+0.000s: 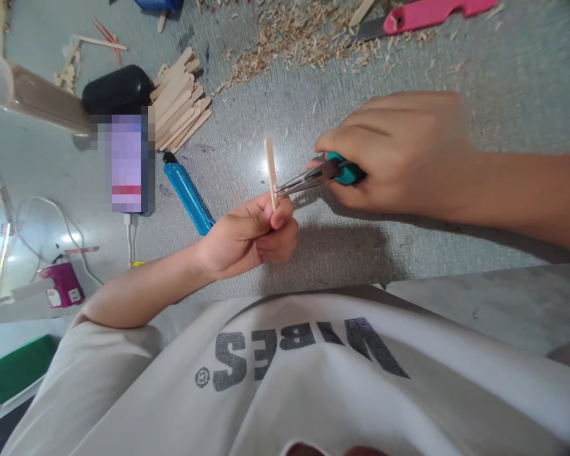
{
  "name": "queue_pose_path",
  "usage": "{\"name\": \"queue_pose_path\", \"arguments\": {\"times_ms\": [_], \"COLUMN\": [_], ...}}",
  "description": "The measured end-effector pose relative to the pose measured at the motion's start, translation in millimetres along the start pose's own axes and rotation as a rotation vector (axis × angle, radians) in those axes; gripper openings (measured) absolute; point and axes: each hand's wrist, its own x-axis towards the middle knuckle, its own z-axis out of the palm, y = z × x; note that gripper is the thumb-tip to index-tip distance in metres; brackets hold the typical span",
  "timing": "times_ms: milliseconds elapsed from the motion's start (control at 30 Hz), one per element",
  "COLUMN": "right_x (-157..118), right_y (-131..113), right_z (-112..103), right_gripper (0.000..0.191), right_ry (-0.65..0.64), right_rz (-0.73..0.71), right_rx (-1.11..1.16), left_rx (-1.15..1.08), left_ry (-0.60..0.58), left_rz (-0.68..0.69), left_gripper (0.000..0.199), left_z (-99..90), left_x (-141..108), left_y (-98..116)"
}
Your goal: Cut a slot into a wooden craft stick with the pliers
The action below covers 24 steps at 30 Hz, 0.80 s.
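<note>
Pliers (330,170) lay against a wooden stick (269,158)

The left hand (249,237) pinched the stick's near end over the table (251,111); the right hand (399,149) clasped the pliers, tips just beside the pinch. A slip so close could have nipped skin. Beyond lay a stick pile (179,107).

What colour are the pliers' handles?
The pliers' handles look teal green where they show past the fingers; best in the head view.

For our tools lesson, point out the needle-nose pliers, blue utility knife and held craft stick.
Needle-nose pliers (330,169), head view: pivot
Blue utility knife (189,197), head view: handle
Held craft stick (270,167), head view: middle
</note>
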Motion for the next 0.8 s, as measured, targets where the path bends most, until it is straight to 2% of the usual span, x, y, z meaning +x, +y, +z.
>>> {"name": "queue_pose_path", "arguments": {"times_ms": [167, 367, 533, 667, 800], "right_x": [1, 1, 4, 7, 10], "right_y": [0, -1, -6, -12, -17], "right_z": [2, 0, -2, -6, -10], "right_gripper": [0.023, 0.030, 0.038, 0.034, 0.042], "right_ry": [0.031, 0.003, 0.024, -0.087, -0.125], "right_rz": [-0.040, -0.049, -0.088, 0.003, 0.057], "right_rx": [-0.025, -0.054, -0.179, -0.193, -0.171], "left_rx": [0.030, 0.026, -0.001, 0.015, 0.013], "left_ry": [0.029, 0.037, 0.038, 0.074, 0.068], "left_rz": [-0.002, 0.009, 0.011, 0.012, 0.038], "left_gripper": [0.051, 0.047, 0.045, 0.045, 0.044], "left_z": [0.0, 1.2, 1.5, 1.5, 3.7], "left_x": [0, -1, -1, 0, 0], "left_y": [0, -1, -1, -3, -3]}}
